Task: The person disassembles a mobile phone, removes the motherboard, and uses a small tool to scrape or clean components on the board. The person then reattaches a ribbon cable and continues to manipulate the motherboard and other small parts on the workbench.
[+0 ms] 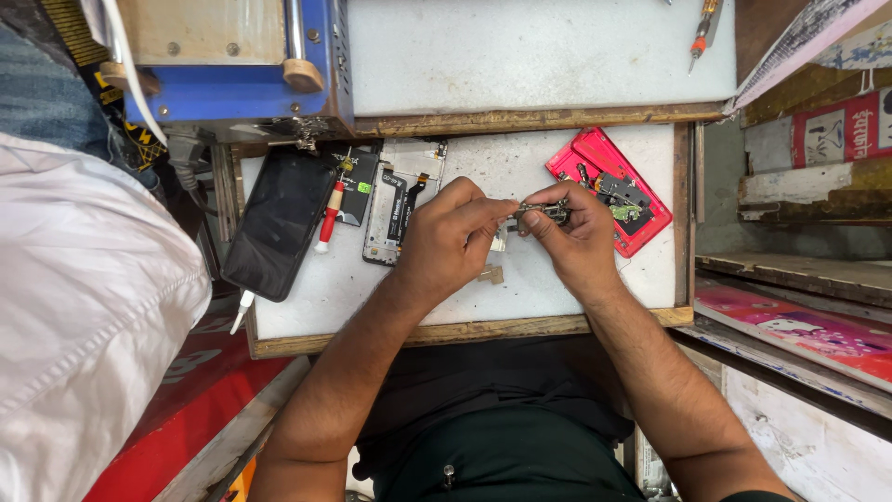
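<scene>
Two bare hands meet over the middle of the white work board, forearms coming up from the bottom edge and angling inward. Left hand palm down, knuckles up, fingers curled, thumb and forefinger pinching toward the small metal part. Right hand mirrors it, fingers bent, tips gripping the same small part from the other side. Part sits between both sets of fingertips, held just above the board, detail too small to tell. Under the hands, a small tan piece lies on the board. Right of the hands: red phone back shell with exposed parts, tilted. Left of the hands: stripped phone frame, red-and-white screwdriver, black phone face down or screen dark, cannot tell. Blue machine at top left. Orange-tipped tool on upper board. White cloth far left.
</scene>
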